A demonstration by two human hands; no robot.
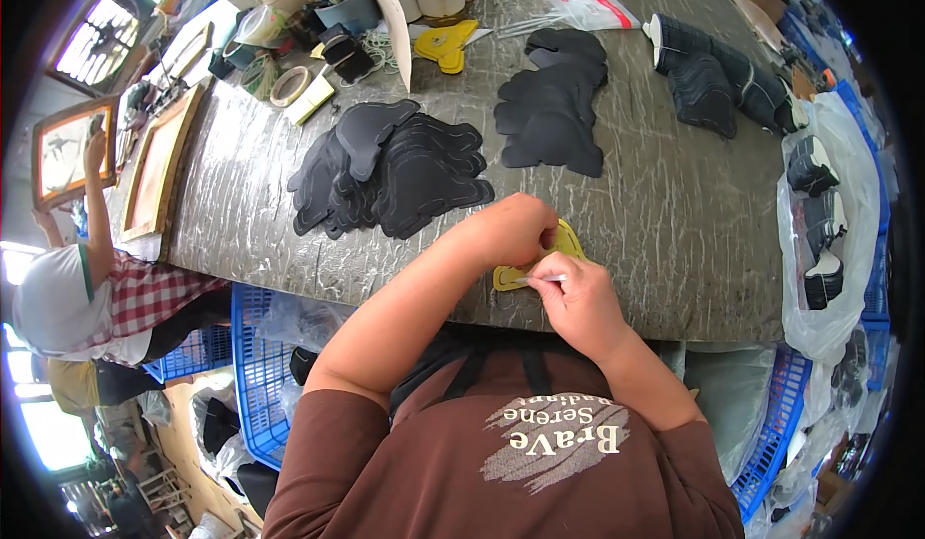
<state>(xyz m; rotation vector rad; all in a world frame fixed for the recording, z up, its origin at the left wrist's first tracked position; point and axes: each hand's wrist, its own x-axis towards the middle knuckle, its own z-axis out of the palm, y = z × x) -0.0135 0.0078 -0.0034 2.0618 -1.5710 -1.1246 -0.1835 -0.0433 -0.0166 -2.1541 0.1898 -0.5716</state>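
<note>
Near the front edge of the table, a yellow template [569, 240] with slots cut in it lies partly covered by my hands. My left hand [520, 228] is curled over its upper part, fingers bent down against it and mostly hidden. In my right hand [586, 308] a thin white pen [549, 279] is pinched, its tip at the template's lower left part. A heap of black cut pieces [424, 173] with pale outline marks lies to the left. Farther off, a spread row of black pieces [551, 105] overlaps on the table.
Bundled black pieces [703, 86] lie at the far right, beside a plastic bag [856, 240] of more bundles. Another yellow template [445, 46], a tape roll [289, 86] and tubs stand at the back left. A co-worker [96, 298] holds a framed screen [72, 149]. Blue crates [252, 375] flank me.
</note>
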